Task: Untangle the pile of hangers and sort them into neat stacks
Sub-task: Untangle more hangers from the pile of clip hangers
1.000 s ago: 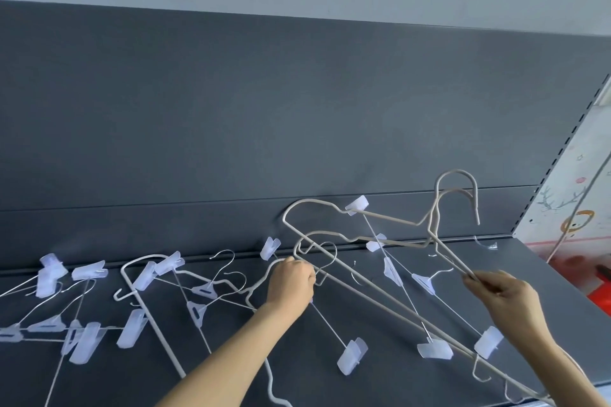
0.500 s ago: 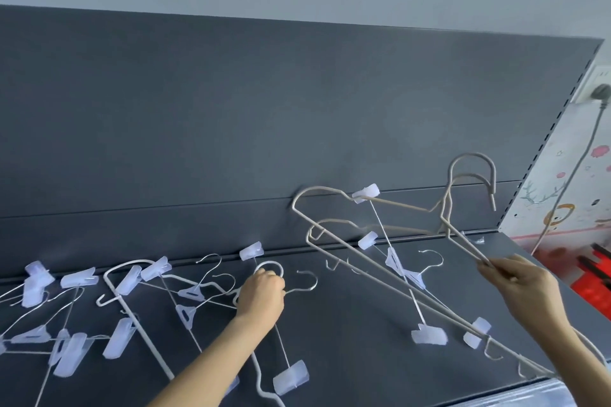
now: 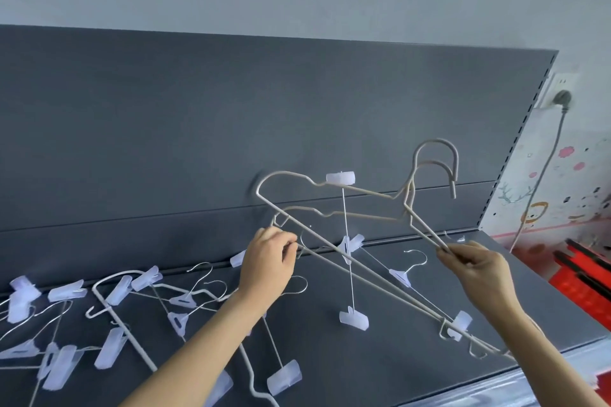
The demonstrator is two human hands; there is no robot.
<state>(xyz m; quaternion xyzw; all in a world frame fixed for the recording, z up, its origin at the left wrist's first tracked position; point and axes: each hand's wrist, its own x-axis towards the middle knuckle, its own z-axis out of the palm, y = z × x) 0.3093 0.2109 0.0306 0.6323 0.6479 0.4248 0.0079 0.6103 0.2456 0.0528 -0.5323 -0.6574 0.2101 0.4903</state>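
**Item count**
- Hands: two.
- Beige coated wire hangers (image 3: 363, 190): two, nested together and held above the shelf (image 3: 396, 367), hooks at the upper right.
- Hanging clip hanger (image 3: 349, 245): one, caught in the beige pair. Its thin bar stands near vertical, with one translucent clip at the top, against the upper beige shoulder wire, and one at the bottom, just above the shelf.
- White coated hangers (image 3: 132, 339): two, lying flat on the left half of the shelf.
- Loose clip hangers (image 3: 183, 301): several, overlapping on the shelf. Most lie left of the left forearm and a few lie under the raised beige pair. The exact number cannot be told.

**Hand state**
- Right hand (image 3: 476, 271): thumb and fingers pinch the sloping shoulder wires of both beige hangers, below the necks.
- Left hand (image 3: 267, 261): fingers curled, fingertips pinching the thin metal hook of the hanging clip hanger, just beside the lower left corner of the beige pair.

**Position relative to hands**
- The beige pair spans the gap between both hands.
- The tangled pile lies below and left of the left hand.

**Surroundings**
- A dark grey back panel (image 3: 231, 129) rises behind the shelf.
- A wall socket with plug (image 3: 562, 99) and a red crate (image 3: 582, 281) are at the right.
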